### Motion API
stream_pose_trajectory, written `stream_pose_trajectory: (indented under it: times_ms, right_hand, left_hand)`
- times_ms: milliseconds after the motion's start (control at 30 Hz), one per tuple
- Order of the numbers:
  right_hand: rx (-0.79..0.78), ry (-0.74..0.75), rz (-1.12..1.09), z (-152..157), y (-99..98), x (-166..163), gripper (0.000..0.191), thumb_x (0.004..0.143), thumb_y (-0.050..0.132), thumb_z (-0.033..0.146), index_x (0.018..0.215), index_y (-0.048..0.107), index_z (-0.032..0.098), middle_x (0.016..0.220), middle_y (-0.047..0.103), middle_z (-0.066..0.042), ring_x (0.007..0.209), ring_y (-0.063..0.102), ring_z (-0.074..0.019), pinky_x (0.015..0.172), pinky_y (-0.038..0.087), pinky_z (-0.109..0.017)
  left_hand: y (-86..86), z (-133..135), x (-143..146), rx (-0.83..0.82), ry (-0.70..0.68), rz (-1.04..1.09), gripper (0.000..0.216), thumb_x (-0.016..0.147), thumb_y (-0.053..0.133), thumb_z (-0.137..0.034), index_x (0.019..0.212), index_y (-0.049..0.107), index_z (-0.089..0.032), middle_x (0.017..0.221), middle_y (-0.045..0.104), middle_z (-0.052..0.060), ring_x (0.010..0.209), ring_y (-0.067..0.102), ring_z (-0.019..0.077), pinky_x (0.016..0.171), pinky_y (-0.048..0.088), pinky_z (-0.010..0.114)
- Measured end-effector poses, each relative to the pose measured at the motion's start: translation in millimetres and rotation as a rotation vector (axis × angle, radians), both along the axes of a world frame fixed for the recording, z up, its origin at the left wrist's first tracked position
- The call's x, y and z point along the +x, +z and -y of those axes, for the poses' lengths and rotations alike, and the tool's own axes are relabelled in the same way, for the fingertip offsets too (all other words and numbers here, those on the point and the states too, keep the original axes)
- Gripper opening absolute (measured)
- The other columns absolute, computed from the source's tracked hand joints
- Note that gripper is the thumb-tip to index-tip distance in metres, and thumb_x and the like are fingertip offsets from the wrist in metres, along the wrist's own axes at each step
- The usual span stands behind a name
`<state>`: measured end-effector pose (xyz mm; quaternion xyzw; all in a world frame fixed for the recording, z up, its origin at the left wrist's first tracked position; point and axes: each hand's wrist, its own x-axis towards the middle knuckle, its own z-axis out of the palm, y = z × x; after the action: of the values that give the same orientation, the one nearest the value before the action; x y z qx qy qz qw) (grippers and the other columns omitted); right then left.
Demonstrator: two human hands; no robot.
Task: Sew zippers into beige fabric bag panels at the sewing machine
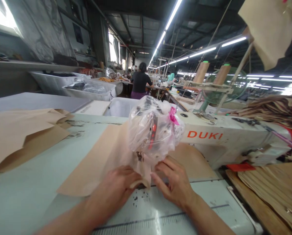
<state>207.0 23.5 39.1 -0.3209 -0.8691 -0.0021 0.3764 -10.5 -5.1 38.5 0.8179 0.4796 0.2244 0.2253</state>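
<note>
A tan fabric piece (pixel 97 163) lies on the pale green sewing table (pixel 26 192), running under the needle of a white sewing machine (pixel 221 137) marked DUKI. The machine's head is wrapped in a clear plastic bag (pixel 153 130) tied with a pink ribbon. My left hand (pixel 116 189) pinches a folded edge of the fabric just in front of the needle. My right hand (pixel 172 184) rests flat on the fabric to the right of the needle, fingers spread. The needle itself is mostly hidden by the bag and fabric.
Loose tan fabric pieces (pixel 19 133) lie at the left of the table. Stacks of tan pieces (pixel 273 192) sit at the right. Two thread cones (pixel 202 71) and a green fan (pixel 224 88) stand behind the machine. White bins (pixel 89 89) and a seated person (pixel 139 83) are farther back.
</note>
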Motion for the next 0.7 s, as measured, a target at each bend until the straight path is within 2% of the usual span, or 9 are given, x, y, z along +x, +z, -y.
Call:
stream_pose_trajectory:
  times_ms: [100, 200, 300, 433, 533, 600, 700]
  right_hand:
    - [-0.137, -0.032, 0.02, 7, 3.1, 7, 0.014, 0.094, 0.051, 0.015, 0.099, 0.064, 0.017, 0.095, 0.063, -0.007, 0.089, 0.057, -0.02, 0.078, 0.047, -0.033]
    - [-0.21, 0.075, 0.108, 10, -4.6, 6, 0.03, 0.089, 0.052, 0.005, 0.111, 0.064, 0.021, 0.109, 0.064, -0.004, 0.102, 0.056, -0.0196, 0.091, 0.047, -0.033]
    - [-0.229, 0.13, 0.212, 10, -15.8, 2, 0.04, 0.087, 0.055, 0.004, 0.122, 0.06, 0.022, 0.117, 0.064, -0.002, 0.109, 0.053, -0.0202, 0.099, 0.044, -0.035]
    - [-0.207, 0.108, 0.277, 12, -23.7, -1, 0.042, 0.09, 0.056, 0.007, 0.129, 0.056, 0.021, 0.121, 0.064, -0.003, 0.11, 0.053, -0.0208, 0.101, 0.041, -0.036]
    - [-0.239, 0.1, 0.267, 10, -22.6, -1, 0.041, 0.09, 0.057, 0.008, 0.128, 0.058, 0.023, 0.12, 0.064, -0.001, 0.109, 0.053, -0.0199, 0.099, 0.041, -0.034]
    - [-0.28, 0.096, 0.262, 3, -19.5, -1, 0.043, 0.089, 0.057, 0.008, 0.127, 0.058, 0.027, 0.119, 0.064, 0.0, 0.109, 0.053, -0.019, 0.098, 0.042, -0.033]
    - [-0.289, 0.118, 0.281, -9, -11.3, 0, 0.044, 0.089, 0.056, 0.008, 0.128, 0.057, 0.029, 0.121, 0.063, 0.001, 0.111, 0.052, -0.0196, 0.098, 0.041, -0.035]
  left_hand:
    - [-7.1, 22, 5, 0.142, -0.044, -0.246, 0.053, 0.072, 0.051, -0.002, 0.119, 0.067, -0.02, 0.122, 0.066, 0.01, 0.112, 0.061, 0.0261, 0.099, 0.047, 0.036]
    - [-13.0, 31, 6, 0.242, -0.003, -0.363, 0.069, 0.063, 0.053, -0.001, 0.13, 0.06, -0.017, 0.126, 0.063, 0.012, 0.114, 0.06, 0.0267, 0.098, 0.05, 0.034]
    - [-14.7, 30, 4, 0.363, 0.008, -0.372, 0.068, 0.063, 0.057, -0.006, 0.13, 0.058, -0.016, 0.125, 0.064, 0.012, 0.111, 0.062, 0.0261, 0.095, 0.052, 0.031]
    - [-15.0, 28, 1, 0.51, -0.003, -0.344, 0.049, 0.08, 0.063, -0.027, 0.128, 0.058, -0.019, 0.123, 0.067, 0.011, 0.106, 0.065, 0.0249, 0.095, 0.053, 0.028]
    - [-17.9, 29, -1, 0.537, -0.016, -0.344, 0.049, 0.081, 0.064, -0.031, 0.129, 0.058, -0.018, 0.123, 0.068, 0.01, 0.106, 0.065, 0.0249, 0.096, 0.052, 0.028]
    - [-20.6, 28, -3, 0.521, -0.031, -0.35, 0.056, 0.074, 0.062, -0.02, 0.13, 0.057, -0.015, 0.125, 0.066, 0.012, 0.109, 0.064, 0.0267, 0.098, 0.051, 0.03]
    - [-21.1, 22, -6, 0.379, -0.073, -0.32, 0.07, 0.061, 0.05, -0.005, 0.13, 0.059, -0.018, 0.128, 0.065, 0.009, 0.114, 0.061, 0.0255, 0.101, 0.048, 0.033]
